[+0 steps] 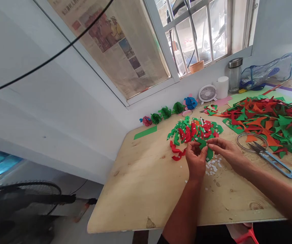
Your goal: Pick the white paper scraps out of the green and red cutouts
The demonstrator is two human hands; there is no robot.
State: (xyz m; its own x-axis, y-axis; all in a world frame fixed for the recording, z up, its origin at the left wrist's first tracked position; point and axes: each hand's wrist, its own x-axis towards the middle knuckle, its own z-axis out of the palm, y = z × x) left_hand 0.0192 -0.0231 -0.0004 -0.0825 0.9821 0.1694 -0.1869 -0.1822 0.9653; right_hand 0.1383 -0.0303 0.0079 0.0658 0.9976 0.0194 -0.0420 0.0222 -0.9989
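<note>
My left hand (196, 156) is closed on a green paper cutout (209, 154), thumb on top. From the right, my right hand (222, 148) meets it, its fingertips pinched at the cutout's edge; whether they grip the paper or a small white piece is too small to tell. Just behind both hands lies a pile of red and green paper cutouts (193, 130), many bearing small white squares. Below the fingers, small white paper squares (213, 166) are scattered on the wooden table (140, 183).
Thread snips (275, 161) and a roll of tape (252, 141) lie to the right, before a heap of paper scraps (270, 118). Along the wall stand folded paper figures (165, 112), a small white fan (207, 93) and a glass bottle (234, 76). A green strip (145, 132) lies at left.
</note>
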